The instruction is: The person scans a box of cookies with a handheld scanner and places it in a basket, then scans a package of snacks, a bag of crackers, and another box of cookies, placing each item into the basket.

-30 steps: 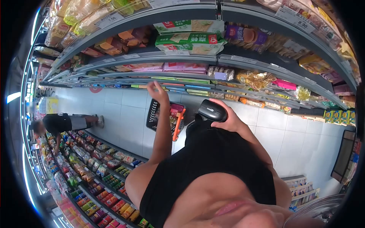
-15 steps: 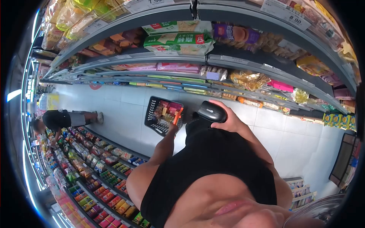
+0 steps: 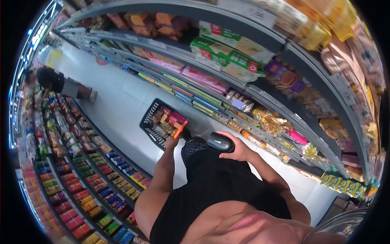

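Observation:
Down by my left leg, my left hand [image 3: 171, 142] is closed around the orange handle [image 3: 180, 129] of a black perforated shopping basket [image 3: 149, 132]. Several packaged goods [image 3: 167, 120] lie inside it. At waist height in front of my black clothing, my right hand [image 3: 237, 149] is wrapped round a glossy black rounded device [image 3: 219, 142] with a small pale logo; its exact kind does not show.
Along the right runs a tall shelf with green boxes [image 3: 227, 55], a purple pack [image 3: 284, 75] and gold-wrapped goods [image 3: 270, 120]. Lower shelves of colourful packs [image 3: 85, 179] line the left. Another person [image 3: 57, 83] leans over them farther along the tiled aisle [image 3: 118, 87].
The view has turned, so the right-hand shelf now slants down to the right and more left-hand shelving shows. Both hands keep their hold on the handle and the black device.

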Demonstrator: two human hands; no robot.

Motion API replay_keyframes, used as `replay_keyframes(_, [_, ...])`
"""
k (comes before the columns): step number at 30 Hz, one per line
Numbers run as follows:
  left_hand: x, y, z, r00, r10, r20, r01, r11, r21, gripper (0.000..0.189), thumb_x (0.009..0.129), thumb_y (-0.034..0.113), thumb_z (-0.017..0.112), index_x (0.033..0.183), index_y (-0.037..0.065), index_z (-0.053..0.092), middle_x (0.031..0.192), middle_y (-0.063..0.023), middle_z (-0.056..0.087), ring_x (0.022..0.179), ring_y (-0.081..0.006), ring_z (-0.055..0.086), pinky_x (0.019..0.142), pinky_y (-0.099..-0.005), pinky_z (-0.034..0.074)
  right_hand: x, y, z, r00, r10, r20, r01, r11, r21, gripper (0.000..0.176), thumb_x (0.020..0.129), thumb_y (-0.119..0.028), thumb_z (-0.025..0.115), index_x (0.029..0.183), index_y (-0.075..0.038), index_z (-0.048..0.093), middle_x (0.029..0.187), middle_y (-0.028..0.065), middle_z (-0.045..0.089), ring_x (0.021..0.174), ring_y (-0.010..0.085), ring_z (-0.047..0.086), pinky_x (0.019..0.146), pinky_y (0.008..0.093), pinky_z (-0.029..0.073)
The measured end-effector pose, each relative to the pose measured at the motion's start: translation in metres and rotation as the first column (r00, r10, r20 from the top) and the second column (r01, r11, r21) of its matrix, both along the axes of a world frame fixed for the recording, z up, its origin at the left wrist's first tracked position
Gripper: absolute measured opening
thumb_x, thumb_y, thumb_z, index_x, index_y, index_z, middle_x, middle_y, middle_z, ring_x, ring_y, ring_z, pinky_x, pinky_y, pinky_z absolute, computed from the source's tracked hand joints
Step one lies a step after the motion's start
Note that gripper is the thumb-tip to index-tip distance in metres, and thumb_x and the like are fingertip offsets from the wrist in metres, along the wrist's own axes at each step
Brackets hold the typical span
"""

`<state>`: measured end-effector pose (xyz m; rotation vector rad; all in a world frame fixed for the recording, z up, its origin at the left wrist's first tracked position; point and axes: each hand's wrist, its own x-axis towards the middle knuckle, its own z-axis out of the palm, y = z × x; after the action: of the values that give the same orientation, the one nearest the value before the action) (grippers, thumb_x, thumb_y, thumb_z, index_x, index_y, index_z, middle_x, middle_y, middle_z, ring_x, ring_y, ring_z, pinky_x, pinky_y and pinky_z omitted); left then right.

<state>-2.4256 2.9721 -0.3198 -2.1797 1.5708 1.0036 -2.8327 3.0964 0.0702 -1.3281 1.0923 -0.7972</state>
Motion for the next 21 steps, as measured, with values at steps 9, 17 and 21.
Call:
replay_keyframes(9, [0.012, 0.000, -0.001, 0.985, -0.106, -0.139, 0.073, 0.972, -0.223, 0.053, 0.089, 0.053, 0.068, 0.103, 0.004, 0.078, 0.101, -0.0250, 0.076, 0.100, -0.0422, 0.074, 0.089, -0.0525, 0.058, 0.096, -0.074, -0.012, 0.996, 0.087, -0.036, -0.088, 0.996, -0.018, 0.092, 0.082, -0.029, 0.091, 0.155, -0.002, 0.043, 0.153, 0.0157, 0.052, 0.140, 0.0243, 0.053, 0.118, 0.0371, 0.040])
replay_keyframes(17, [0.031, -0.030, 0.015, 0.956, -0.105, -0.275, 0.056, 0.982, -0.183, 0.039, 0.089, 0.037, 0.063, 0.103, 0.004, 0.079, 0.100, -0.0261, 0.075, 0.099, -0.0436, 0.073, 0.090, -0.0529, 0.057, 0.200, -0.158, 0.009, 0.961, 0.229, -0.155, -0.233, 0.972, -0.011, 0.091, 0.083, -0.030, 0.090, 0.156, -0.008, 0.041, 0.144, 0.0170, 0.061, 0.135, 0.0271, 0.058, 0.116, 0.0389, 0.042])
replay_keyframes(21, [0.052, -0.056, 0.006, 0.914, -0.126, -0.385, 0.074, 0.986, -0.147, 0.037, 0.089, 0.031, 0.061, 0.105, 0.003, 0.078, 0.105, -0.0266, 0.075, 0.103, -0.0435, 0.072, 0.093, -0.0526, 0.056, 0.238, -0.187, 0.017, 0.962, 0.241, -0.125, -0.232, 0.969, 0.087, 0.095, 0.080, -0.030, 0.091, 0.157, -0.006, 0.042, 0.153, 0.0144, 0.052, 0.142, 0.0246, 0.050, 0.120, 0.0384, 0.037])
